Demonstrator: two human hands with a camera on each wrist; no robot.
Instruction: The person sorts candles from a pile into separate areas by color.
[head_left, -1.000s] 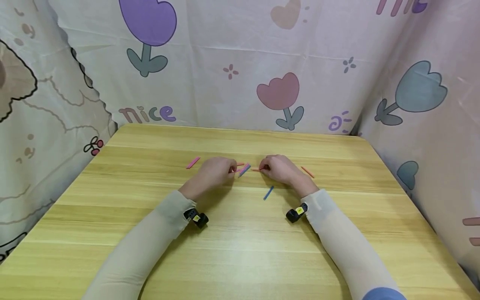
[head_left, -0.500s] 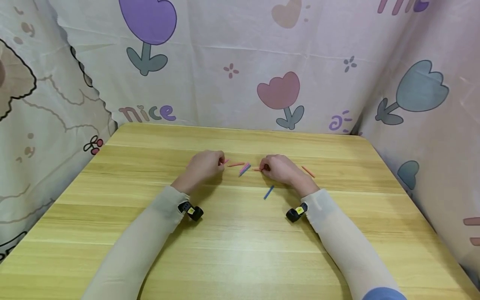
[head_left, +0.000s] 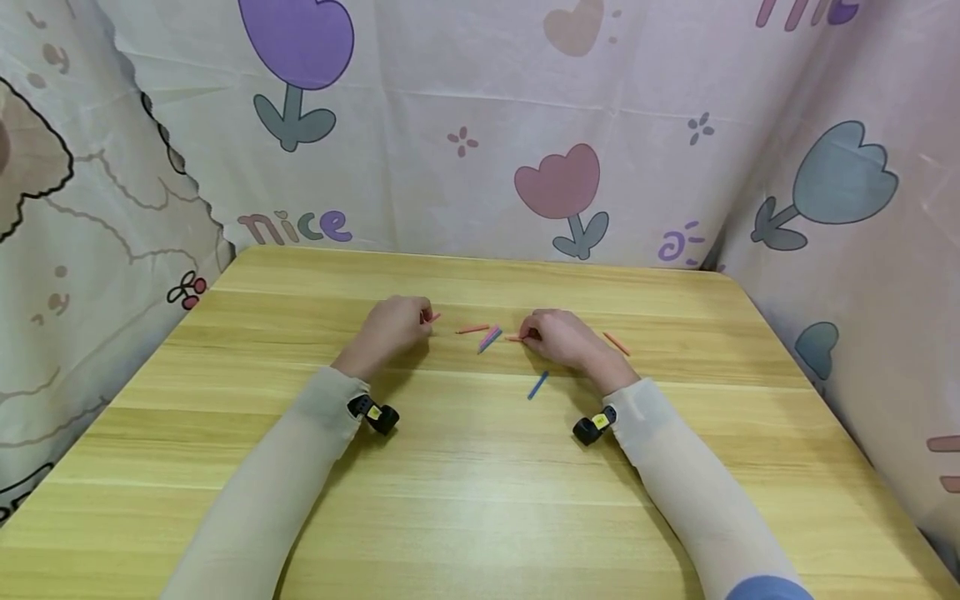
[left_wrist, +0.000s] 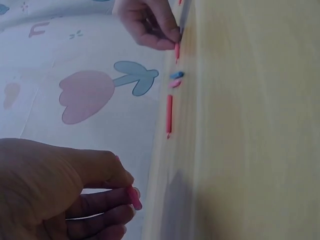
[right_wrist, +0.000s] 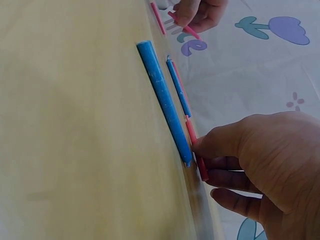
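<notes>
My left hand [head_left: 390, 329], left of the middle of the table, pinches a pink crayon [left_wrist: 134, 196] between thumb and fingertips, one end sticking out. Farther right, my right hand [head_left: 562, 337] holds an orange-red crayon [right_wrist: 191, 131] by thumb and fingers, its tip pointing left. Between the hands lie another orange-red crayon [head_left: 472, 329] and, right of that one, a blue crayon [right_wrist: 179, 90] side by side with a pink crayon [left_wrist: 174, 84]. Nearer to me, a single blue crayon [head_left: 537, 385] rests at a slant below my right hand.
An orange crayon [head_left: 617, 343] lies to the right of my right hand. The wooden table [head_left: 480, 500] ends at the back against a hanging patterned cloth [head_left: 420, 183], which also surrounds both sides. Dark wrist cameras [head_left: 373, 414] sit at both cuffs.
My left hand has moved left and slightly away from me with the pink crayon, off the middle group. It now covers where another pink crayon lay. My right hand has stayed put.
</notes>
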